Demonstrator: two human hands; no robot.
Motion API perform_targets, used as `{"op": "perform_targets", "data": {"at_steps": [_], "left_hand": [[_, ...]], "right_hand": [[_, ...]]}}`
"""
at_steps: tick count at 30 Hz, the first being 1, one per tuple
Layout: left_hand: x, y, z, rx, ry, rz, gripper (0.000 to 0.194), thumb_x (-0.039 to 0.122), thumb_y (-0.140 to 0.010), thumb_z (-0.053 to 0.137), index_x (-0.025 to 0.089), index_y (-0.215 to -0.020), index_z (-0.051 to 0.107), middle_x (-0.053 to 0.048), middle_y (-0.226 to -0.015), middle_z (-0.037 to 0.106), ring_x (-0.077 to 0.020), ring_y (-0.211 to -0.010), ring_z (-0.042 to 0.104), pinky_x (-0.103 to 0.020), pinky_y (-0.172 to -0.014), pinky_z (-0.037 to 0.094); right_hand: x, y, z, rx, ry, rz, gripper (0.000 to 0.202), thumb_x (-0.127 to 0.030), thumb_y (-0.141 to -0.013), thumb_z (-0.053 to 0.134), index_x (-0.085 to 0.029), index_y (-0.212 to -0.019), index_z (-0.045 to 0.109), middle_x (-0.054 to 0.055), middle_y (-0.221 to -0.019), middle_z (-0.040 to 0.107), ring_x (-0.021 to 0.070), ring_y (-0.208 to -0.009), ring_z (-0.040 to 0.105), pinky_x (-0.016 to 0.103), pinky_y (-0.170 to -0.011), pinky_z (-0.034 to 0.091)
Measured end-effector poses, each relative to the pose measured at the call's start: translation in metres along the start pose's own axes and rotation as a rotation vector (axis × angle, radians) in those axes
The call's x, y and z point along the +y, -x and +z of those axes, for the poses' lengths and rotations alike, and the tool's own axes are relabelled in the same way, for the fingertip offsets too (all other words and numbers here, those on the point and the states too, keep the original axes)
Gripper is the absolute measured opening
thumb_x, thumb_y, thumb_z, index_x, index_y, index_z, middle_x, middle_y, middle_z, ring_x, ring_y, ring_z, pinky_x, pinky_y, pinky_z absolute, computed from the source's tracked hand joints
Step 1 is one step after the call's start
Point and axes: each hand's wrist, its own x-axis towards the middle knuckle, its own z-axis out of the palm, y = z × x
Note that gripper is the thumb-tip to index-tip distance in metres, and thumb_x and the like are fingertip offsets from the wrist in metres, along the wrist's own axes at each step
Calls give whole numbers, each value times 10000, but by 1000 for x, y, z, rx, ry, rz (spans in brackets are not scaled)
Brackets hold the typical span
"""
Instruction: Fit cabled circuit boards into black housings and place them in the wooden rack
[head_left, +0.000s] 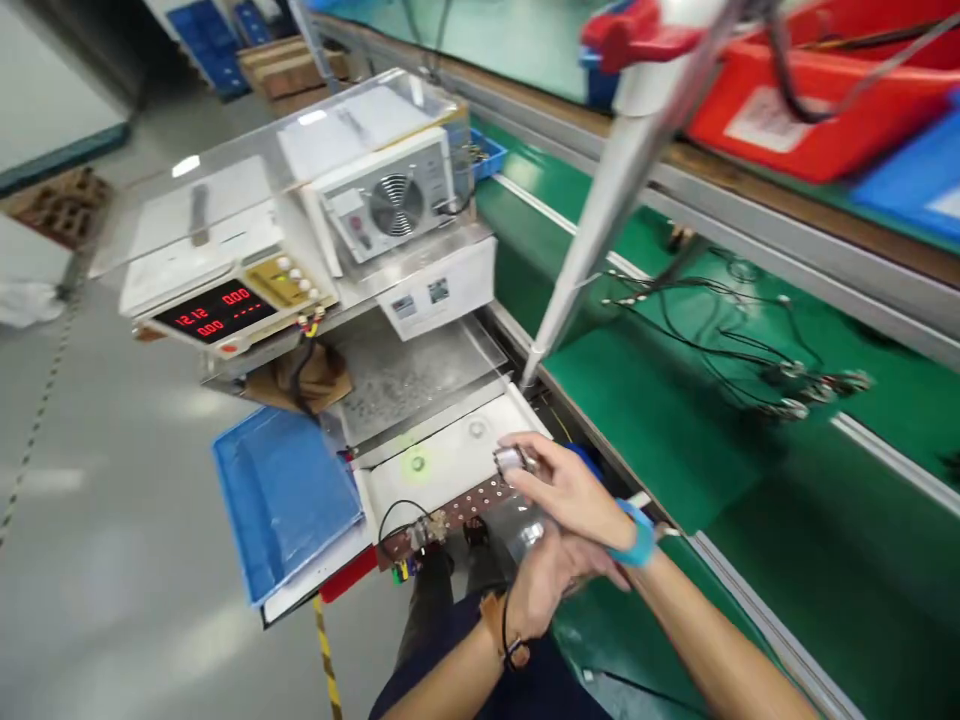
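Note:
My right hand, with a blue band at its wrist, pinches a small silvery cylindrical metal part between thumb and fingers. It is over the right end of a white tray-like fixture. Below and crossing under the right wrist is my left hand, wearing a brown strap and a dark cord. Its fingers are partly hidden, and whether it holds anything is unclear. A brown perforated strip with a cable and small metal fittings runs along the fixture's near edge.
A blue tray lies to the left. Behind stand a power supply with red digits and a unit with a fan. At right, a green bench bears cables, beside a slanted white post. Red bins sit above.

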Motion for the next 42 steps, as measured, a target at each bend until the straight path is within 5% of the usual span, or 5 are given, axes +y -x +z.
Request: {"op": "perform_targets", "data": {"at_steps": [8,16,28,34,42], "left_hand": [[-45,116,-153,460,363,-100,748,956,-631,537,210,-604,493,91,-373,342,-102,-302,368,-288,-474,452],[-45,221,-259,989,-324,-109,688,899,-615,609,215,-679,643,52,-438,464,-172,-437,506,-304,-522,450],[32,143,-201,676,-1719,763,319,143,-928,505,196,-620,571,-30,-637,552,-206,-692,518,-383,-740,419],[-10,98,-166,158,-1306,961,302,110,-909,466,213,-654,592,-31,-646,588,-198,-677,553,-371,-747,491],[-34,54,-176,783,-214,224,416,565,-808,698,178,-957,721,-132,-981,757,-267,-929,695,-411,-896,539]], "right_hand": [[77,-142,206,-316,430,218,291,-292,-949,677,-140,-1194,635,79,-1092,695,208,-975,677,385,-874,557],[99,-142,276,-334,537,328,362,-355,-973,651,-161,-1277,611,111,-1313,613,248,-1134,634,462,-953,554],[30,-84,275,-390,106,337,436,-526,-1024,456,-157,-1167,638,127,-1077,696,229,-957,653,357,-834,534],[25,-44,244,-358,-484,413,638,-791,-942,292,-207,-844,530,-73,-559,411,87,-437,335,212,-454,330],[77,37,218,-376,-479,438,698,-911,-823,338,-240,-630,355,-65,-521,333,101,-494,267,265,-499,218]]}}
